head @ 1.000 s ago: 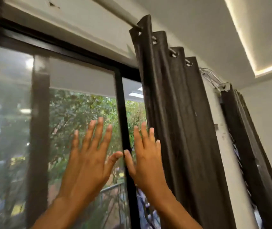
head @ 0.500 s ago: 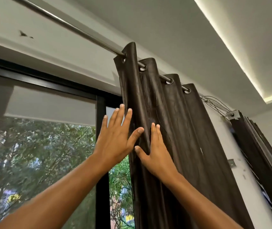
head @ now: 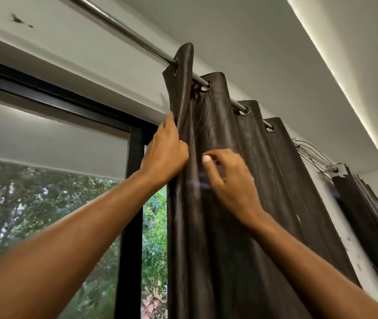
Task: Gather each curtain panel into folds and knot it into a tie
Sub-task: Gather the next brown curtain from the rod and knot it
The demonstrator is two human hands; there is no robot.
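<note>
A dark brown curtain panel hangs in folds by metal eyelets from a steel rod. Both my arms reach up to it. My left hand grips the panel's leading left edge, with its fingers curled round the first fold. Just to the right, my right hand pinches the fabric of the neighbouring fold, thumb raised and fingers curled into the cloth. A second dark curtain panel hangs bunched at the far right.
A black-framed glass door stands left of the curtain, with green trees behind the glass. Loose wires hang off the wall by the rod's right end. A lit ceiling cove runs overhead.
Both hands went from flat and open near the glass and curtain edge to closing on the fabric. The view tilted upward, toward the rod.
</note>
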